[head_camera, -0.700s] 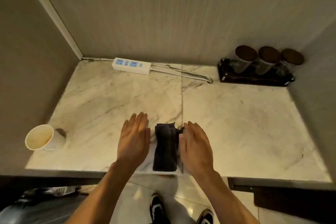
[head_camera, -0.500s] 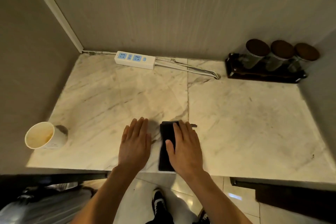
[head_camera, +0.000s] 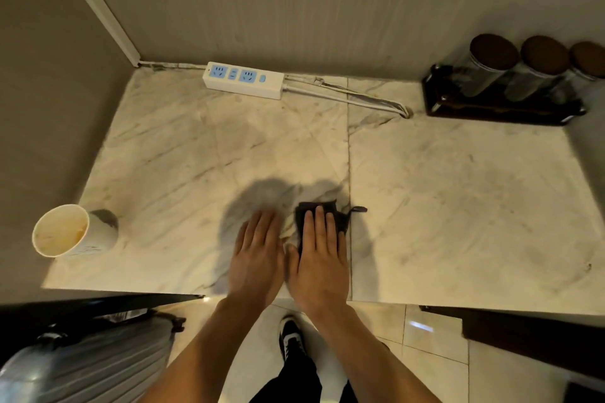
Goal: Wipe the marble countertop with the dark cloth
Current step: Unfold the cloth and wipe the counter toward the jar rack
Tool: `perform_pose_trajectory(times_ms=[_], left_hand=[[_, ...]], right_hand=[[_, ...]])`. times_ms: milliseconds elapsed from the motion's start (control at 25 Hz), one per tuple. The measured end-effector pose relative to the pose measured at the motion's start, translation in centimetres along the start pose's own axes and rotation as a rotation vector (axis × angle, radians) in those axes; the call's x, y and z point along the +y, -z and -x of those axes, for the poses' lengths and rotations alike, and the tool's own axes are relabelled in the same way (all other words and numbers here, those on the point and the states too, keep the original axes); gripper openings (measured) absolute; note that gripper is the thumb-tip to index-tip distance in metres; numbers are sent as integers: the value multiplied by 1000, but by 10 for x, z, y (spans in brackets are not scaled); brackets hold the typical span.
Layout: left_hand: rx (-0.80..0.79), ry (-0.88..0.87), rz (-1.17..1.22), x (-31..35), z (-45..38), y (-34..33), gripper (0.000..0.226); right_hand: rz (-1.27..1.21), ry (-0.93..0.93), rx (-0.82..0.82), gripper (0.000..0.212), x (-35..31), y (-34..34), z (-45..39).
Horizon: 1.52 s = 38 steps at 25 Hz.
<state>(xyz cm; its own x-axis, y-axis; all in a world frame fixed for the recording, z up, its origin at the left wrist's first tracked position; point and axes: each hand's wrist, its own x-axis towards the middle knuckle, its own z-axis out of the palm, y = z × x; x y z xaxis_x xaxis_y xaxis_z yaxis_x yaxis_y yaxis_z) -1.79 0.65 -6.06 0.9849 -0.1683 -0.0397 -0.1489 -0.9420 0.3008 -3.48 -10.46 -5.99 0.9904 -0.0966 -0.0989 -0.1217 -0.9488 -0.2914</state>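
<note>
Dark cloth [head_camera: 337,217], one item, lies folded on the marble countertop [head_camera: 458,206] near the front edge, at about 6 o'clock of the slab, just left of the seam between the two marble panels. A small loop of the cloth protrudes at its 3 o'clock side.

From left to right, the counter carries:
- One paper cup [head_camera: 70,232], upright, at the 8 o'clock corner.
- One white power strip [head_camera: 244,79] with blue sockets, at 12 o'clock against the back wall; its cable [head_camera: 353,98] runs toward 3 o'clock.
- One dark rack [head_camera: 497,105] at 2 o'clock, holding three jars [head_camera: 491,62] with brown lids.

Two hands are present. The left hand [head_camera: 257,260] lies flat, palm down, fingers extended, on bare marble just beside the cloth; it holds nothing. The right hand [head_camera: 319,263] lies flat, palm down, fingers extended, pressing on top of the cloth rather than gripping it; the cloth shows beyond the fingertips and along the sides of the fingers. The two hands sit side by side, nearly touching at the thumbs.

Below the counter edge: one ribbed suitcase [head_camera: 85,366] at 7 o'clock and one shoe [head_camera: 291,340] at 6 o'clock on the tiled floor.
</note>
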Motion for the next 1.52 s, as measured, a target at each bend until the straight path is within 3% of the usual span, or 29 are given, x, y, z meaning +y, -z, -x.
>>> perform_pose_trajectory(times_ms=[280,720,1120,1520], left_hand=[[2,-41,2,24,0,-11,52],[-20,-59,16,61,-7,-27,49],[-9,26,45,85,-44,-35,52],[-62,83,-36,90,-50,-45,60]], right_hand=[[34,35,32,63,39,6,22],[93,407,-64,58,122,32,17],[234,483,-158,61,155,46,-44],[171,477,-136,65,162,51,-116]])
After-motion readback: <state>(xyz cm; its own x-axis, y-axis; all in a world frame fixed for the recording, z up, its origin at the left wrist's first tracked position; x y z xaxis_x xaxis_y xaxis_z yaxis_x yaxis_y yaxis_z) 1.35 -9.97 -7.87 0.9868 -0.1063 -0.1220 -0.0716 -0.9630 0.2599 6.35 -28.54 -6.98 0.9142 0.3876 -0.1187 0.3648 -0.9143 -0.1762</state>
